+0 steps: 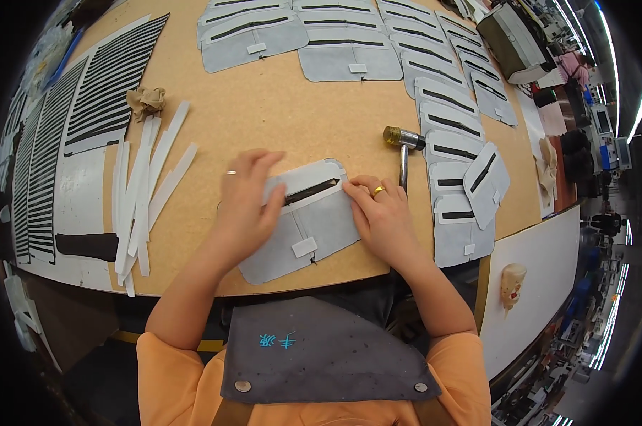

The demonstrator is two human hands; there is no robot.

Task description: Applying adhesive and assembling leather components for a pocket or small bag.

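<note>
A grey panel [324, 231] with rounded corners lies tilted on the table in front of me. Across its upper part runs a white band with a black zipper-like strip [312, 192], and a small white tag [305, 247] is attached lower down. My right hand [383, 216] has its fingertips closed at the panel's right edge, near the strip's end. Over the left side hovers my left hand [246, 202], slightly blurred, its thumb and fingers apart and nothing visible between them. It covers the panel's upper left corner.
A hammer [404, 153] rests beyond my right hand. Similar grey panels [452, 106] overlap in rows at the back and right. On the left lie white strips [140, 206], a crumpled brown paper [145, 101] and black-striped sheets [115, 78]. A bottle [513, 284] lies on the white side surface.
</note>
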